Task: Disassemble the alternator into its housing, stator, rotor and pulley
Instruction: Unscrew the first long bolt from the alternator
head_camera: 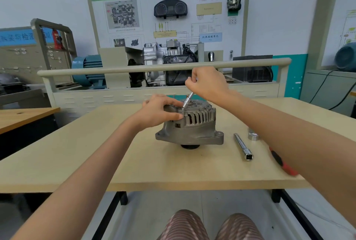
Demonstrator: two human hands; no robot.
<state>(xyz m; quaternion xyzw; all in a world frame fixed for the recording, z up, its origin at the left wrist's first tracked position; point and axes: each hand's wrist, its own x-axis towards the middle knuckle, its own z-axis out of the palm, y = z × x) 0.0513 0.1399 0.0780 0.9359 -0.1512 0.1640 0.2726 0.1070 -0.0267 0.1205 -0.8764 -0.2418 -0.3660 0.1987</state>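
Left hand fingers clamped on alternator top, right hand raised, fingers pinching tilted driver

Head view, angled forward and down, near table
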